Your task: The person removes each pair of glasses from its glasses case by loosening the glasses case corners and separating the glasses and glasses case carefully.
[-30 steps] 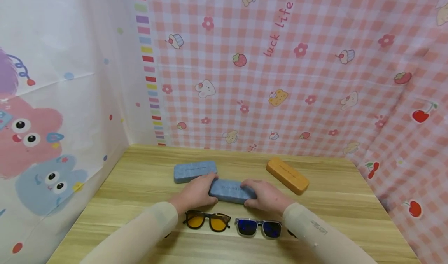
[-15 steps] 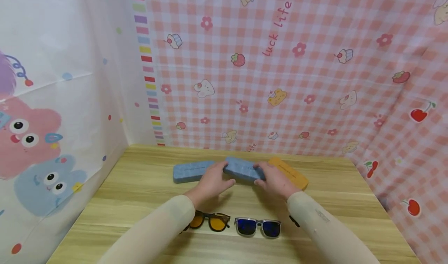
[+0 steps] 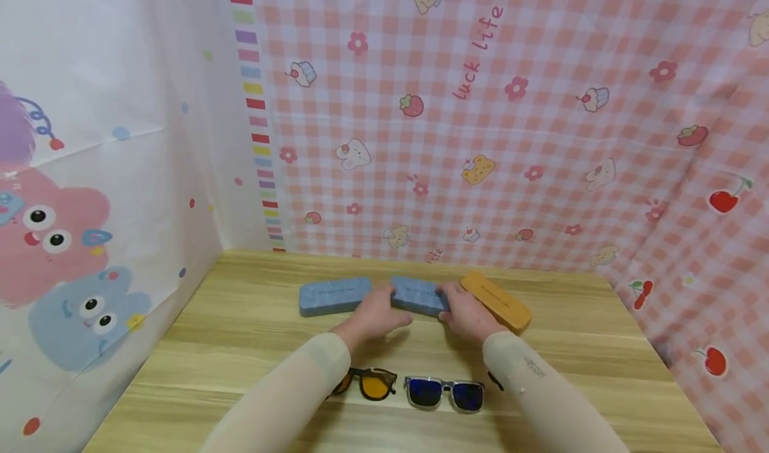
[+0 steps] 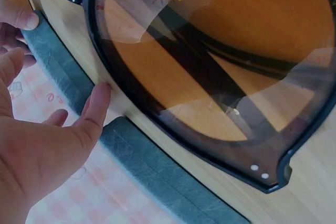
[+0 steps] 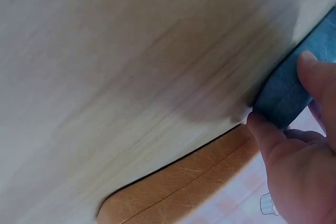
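Toward the back of the table lies a blue glasses case (image 3: 416,295), slightly angled. My right hand (image 3: 470,311) holds its right end; in the right wrist view the thumb and fingers pinch that blue case (image 5: 286,90). Beside its left end is my left hand (image 3: 380,314), fingers near or touching that end and thumb held apart. In the left wrist view, the left hand (image 4: 58,150) has its fingers extended by the gap between two blue cases. A second blue case (image 3: 332,297) lies left; an orange case (image 3: 500,301) slants at right.
In front of the hands lie amber-lensed glasses (image 3: 375,386), partly hidden by the left sleeve, and clear-framed sunglasses (image 3: 444,394) with dark blue lenses. A small black piece (image 3: 496,381) shows by the right sleeve. A checked cloth (image 3: 384,173) hangs behind the wooden table.
The middle blue case moved back and right, between the other blue case and the orange one, and now sits lower. Both hands moved with it; the left thumb came away.
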{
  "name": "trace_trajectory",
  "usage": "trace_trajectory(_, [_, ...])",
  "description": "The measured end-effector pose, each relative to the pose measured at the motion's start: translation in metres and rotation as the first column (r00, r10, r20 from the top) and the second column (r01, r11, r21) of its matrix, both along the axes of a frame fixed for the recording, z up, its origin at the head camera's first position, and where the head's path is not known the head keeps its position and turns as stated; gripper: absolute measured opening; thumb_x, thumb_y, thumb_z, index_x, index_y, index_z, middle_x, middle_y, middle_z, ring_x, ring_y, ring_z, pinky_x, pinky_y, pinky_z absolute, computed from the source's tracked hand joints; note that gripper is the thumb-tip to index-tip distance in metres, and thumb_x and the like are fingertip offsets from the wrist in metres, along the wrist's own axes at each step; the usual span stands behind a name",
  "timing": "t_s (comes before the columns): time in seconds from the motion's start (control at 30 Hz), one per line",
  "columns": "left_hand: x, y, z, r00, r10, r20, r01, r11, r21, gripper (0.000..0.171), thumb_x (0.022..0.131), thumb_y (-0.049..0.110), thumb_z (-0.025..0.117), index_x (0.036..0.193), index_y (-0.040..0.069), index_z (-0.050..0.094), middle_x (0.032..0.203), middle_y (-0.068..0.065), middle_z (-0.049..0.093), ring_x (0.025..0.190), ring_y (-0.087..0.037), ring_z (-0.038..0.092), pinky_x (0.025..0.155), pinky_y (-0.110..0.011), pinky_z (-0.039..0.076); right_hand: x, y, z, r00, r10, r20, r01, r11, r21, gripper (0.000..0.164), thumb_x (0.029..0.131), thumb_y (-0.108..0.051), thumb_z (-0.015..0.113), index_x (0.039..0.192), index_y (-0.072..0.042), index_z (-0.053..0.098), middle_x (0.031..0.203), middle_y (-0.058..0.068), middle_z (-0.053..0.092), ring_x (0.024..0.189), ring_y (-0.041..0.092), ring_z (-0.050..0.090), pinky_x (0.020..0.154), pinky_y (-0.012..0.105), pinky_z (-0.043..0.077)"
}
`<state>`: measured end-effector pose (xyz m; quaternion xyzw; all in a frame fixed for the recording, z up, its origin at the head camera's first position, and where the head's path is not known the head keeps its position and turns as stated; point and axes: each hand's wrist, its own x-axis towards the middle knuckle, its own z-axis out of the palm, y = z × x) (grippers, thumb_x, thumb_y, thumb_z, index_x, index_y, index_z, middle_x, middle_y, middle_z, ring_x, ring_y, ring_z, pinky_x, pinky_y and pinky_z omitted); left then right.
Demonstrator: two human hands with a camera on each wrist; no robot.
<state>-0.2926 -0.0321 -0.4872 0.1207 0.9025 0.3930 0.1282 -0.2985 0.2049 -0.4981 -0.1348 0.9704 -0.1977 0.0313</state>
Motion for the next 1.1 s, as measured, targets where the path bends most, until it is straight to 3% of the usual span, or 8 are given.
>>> trace_trajectory(0.4, [0.015,-0.008,0.004,0.994,-0.081,-0.076,0.074,0.993,-0.090,0.079,0.100,0.039,0.074,0.160,0.000,0.043,0.166,-0.025,0.043,0.152,-0.042,0.045,0.125,-0.056,0.040,0.000,0.000,-0.006,0.999,0.009,-0.048,-0.007,0.999,0.044,0.050,0.106,-0.017,0.070,0.151,-0.011,0.051,0.155,0.016,0.054,0.136,0.034,0.061,0.113,0.055,0.053])
trace_trajectory(0.77, [0.028,-0.020,0.001,0.980,-0.145,-0.136,0.128,0.983,-0.132,0.065,0.101,0.036,0.074,0.152,0.000,0.052,0.154,-0.020,0.055,0.134,-0.035,0.061,0.112,-0.052,0.053,0.004,-0.002,-0.005,0.999,0.005,-0.035,-0.003,0.998,0.058,0.057,0.105,-0.016,0.070,0.156,-0.009,0.047,0.165,0.022,0.044,0.145,0.040,0.055,0.116,0.058,0.049])
trace_trajectory(0.93, [0.031,-0.028,-0.002,0.976,-0.167,-0.137,0.146,0.977,-0.154,0.056,0.102,0.033,0.073,0.146,0.001,0.058,0.148,-0.018,0.060,0.125,-0.032,0.065,0.105,-0.049,0.057,0.013,0.000,-0.003,0.999,-0.004,-0.037,0.007,0.998,0.065,0.065,0.104,-0.018,0.072,0.160,-0.005,0.042,0.170,0.029,0.034,0.149,0.046,0.049,0.118,0.060,0.047])
trace_trajectory(1.1, [0.034,-0.033,-0.003,0.967,-0.195,-0.162,0.163,0.968,-0.192,0.047,0.103,0.032,0.073,0.139,0.003,0.064,0.142,-0.015,0.066,0.126,-0.032,0.065,0.107,-0.049,0.056,0.028,0.007,0.001,0.993,0.004,-0.118,0.004,0.998,0.063,0.065,0.102,-0.020,0.073,0.158,-0.001,0.046,0.167,0.029,0.040,0.143,0.045,0.056,0.113,0.059,0.051])
